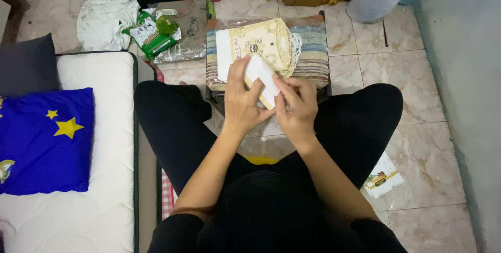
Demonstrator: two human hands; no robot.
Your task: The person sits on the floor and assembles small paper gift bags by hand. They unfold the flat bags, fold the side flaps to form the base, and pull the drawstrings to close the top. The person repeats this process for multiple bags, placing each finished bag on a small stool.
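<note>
Both hands, left hand [241, 101] and right hand [296, 106], pinch a white card [262, 77].

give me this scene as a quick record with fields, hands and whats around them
left hand: holds white card from the left
right hand: pinches the card's lower right edge
under card: cream packet on striped cloth bundle
left side: white mattress, blue star pillow
floor: green packet, small leaflet
</note>
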